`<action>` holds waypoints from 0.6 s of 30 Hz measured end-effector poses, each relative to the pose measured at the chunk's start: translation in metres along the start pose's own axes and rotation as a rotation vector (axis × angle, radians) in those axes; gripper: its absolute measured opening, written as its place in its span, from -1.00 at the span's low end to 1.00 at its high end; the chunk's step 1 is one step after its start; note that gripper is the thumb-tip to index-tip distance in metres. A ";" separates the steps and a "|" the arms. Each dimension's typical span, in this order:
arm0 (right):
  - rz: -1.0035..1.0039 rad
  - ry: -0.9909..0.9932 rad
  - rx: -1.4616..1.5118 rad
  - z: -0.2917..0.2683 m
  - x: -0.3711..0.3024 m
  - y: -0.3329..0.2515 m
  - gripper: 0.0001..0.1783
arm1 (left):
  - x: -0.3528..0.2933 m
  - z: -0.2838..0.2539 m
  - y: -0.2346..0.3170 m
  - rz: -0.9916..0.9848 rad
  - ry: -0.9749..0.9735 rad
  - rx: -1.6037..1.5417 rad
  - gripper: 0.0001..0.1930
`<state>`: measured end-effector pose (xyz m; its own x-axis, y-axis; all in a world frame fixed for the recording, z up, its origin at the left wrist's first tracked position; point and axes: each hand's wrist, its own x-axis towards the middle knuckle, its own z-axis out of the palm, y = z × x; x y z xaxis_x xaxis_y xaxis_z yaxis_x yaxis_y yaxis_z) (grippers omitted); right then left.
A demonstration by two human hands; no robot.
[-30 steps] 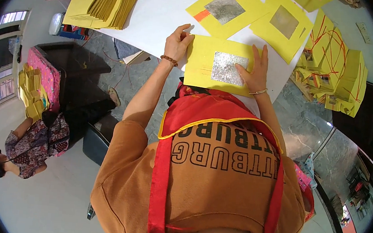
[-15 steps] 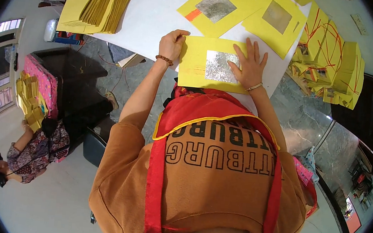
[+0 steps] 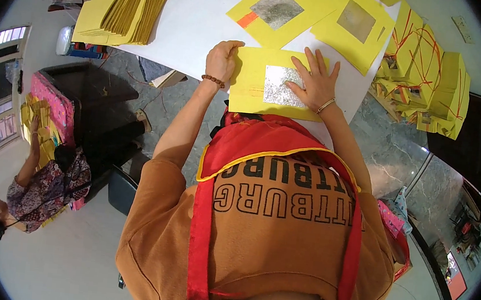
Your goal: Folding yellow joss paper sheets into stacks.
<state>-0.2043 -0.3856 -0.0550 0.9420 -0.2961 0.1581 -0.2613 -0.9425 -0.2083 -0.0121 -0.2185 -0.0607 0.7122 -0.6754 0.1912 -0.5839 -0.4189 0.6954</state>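
Note:
A yellow paper sheet (image 3: 245,101) with a silver foil square (image 3: 280,87) lies at the near edge of the white-covered table (image 3: 192,21), right in front of me. At its upper left edge, my left hand (image 3: 222,60) is closed, with the curled fingers pinching the paper. My right hand (image 3: 318,83) rests flat on the sheet's right side, fingers spread. Its thumb reaches over the foil and the palm covers the foil's right edge. Just beyond lies another yellow sheet (image 3: 245,6) with a foil square and an orange stripe.
More foil-marked yellow sheets (image 3: 330,34) lie at the right. A stack of folded yellow paper (image 3: 140,16) stands at the table's left. Yellow bundles tied with red string (image 3: 425,63) are piled beyond the right edge. A co-worker (image 3: 45,189) handles yellow paper at far left.
My right hand has slid a little left over the sheet, its thumb further across the foil. My left hand stays nearly in place. The co-worker at the left has reached further out over the yellow paper.

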 end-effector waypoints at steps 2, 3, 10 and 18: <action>0.004 -0.034 -0.004 0.003 0.000 0.002 -0.39 | -0.001 0.001 0.003 -0.019 0.008 -0.003 -0.82; 0.008 -0.067 -0.006 0.005 0.000 0.004 -0.38 | -0.001 0.002 0.004 -0.039 0.016 -0.003 -0.82; -0.015 -0.081 -0.013 0.008 0.000 0.005 -0.38 | -0.003 0.005 0.001 0.005 0.050 -0.005 -0.80; -0.004 -0.109 -0.087 0.009 0.000 0.005 -0.35 | 0.015 -0.017 0.003 -0.229 -0.314 -0.154 -0.76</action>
<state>-0.2034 -0.3889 -0.0641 0.9590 -0.2787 0.0521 -0.2708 -0.9548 -0.1230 0.0033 -0.2195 -0.0435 0.6495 -0.7377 -0.1842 -0.3420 -0.4999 0.7957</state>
